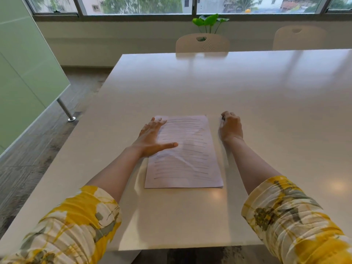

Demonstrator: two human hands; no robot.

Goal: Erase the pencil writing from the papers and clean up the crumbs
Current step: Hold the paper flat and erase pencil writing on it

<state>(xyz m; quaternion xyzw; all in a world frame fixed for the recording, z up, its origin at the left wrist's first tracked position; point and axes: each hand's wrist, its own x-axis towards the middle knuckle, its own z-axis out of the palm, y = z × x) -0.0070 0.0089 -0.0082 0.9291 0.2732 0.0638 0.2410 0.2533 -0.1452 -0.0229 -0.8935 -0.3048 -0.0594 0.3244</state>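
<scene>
The papers (183,152), lined with pencil writing, lay flat near the front of the white table (266,96). The left hand (152,139) pressed their left edge, fingers spread flat. Just right of them, the right hand (230,126) rested curled on the table, fingers closed around something small and dark that could not be made out.

1 paper stack (188,155), 2 chairs (202,43) (299,38), 1 plant (209,20), 1 table (247,88).

White paper (187,155) with grey pencil lines across it, on a glossy white tabletop (247,92). Sleeves (291,212) are yellow and cream with grey-green blotches. Beige chairs (202,43), pale green partition (24,73).
</scene>
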